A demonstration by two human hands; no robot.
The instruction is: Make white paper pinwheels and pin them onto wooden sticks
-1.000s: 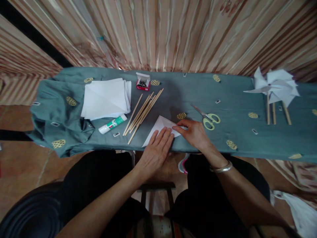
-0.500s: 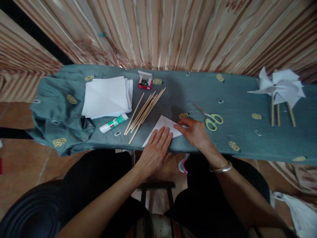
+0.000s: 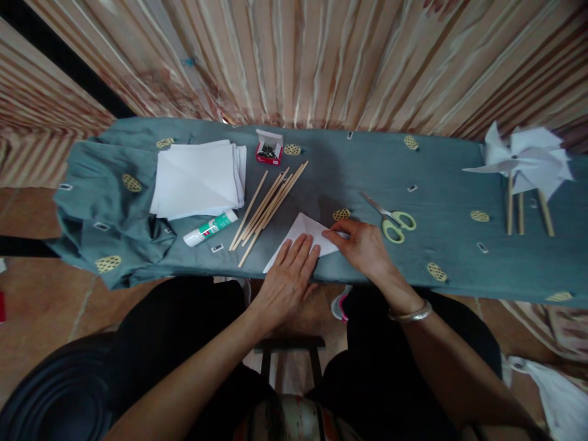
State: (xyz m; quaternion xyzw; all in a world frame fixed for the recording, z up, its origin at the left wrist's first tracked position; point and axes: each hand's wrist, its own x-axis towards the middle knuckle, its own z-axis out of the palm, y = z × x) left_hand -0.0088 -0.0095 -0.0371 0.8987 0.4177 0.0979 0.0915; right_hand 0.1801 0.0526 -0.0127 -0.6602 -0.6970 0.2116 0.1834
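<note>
A white sheet of paper (image 3: 299, 227), folded into a triangle, lies at the table's front edge with its peak pointing away from me. My left hand (image 3: 289, 275) rests flat on it, fingers stretched out over its middle. With thumb and fingers my right hand (image 3: 361, 245) pinches the paper's right corner, which is partly hidden. Just right of that hand lie scissors (image 3: 394, 222) with light green handles. Several thin wooden sticks (image 3: 269, 208) lie in a loose bunch to the left of the paper.
Further left are a stack of white paper (image 3: 197, 177) and a glue stick (image 3: 210, 228). Behind the sticks stands a small open red box (image 3: 269, 150) of metal pins. White paper pinwheels (image 3: 528, 159) on sticks lie at the far right of the green tablecloth (image 3: 450, 202). A striped curtain (image 3: 294, 61) hangs behind.
Both hands stay almost still on the folded paper. The view has shifted very slightly; nothing on the table has visibly been moved.
</note>
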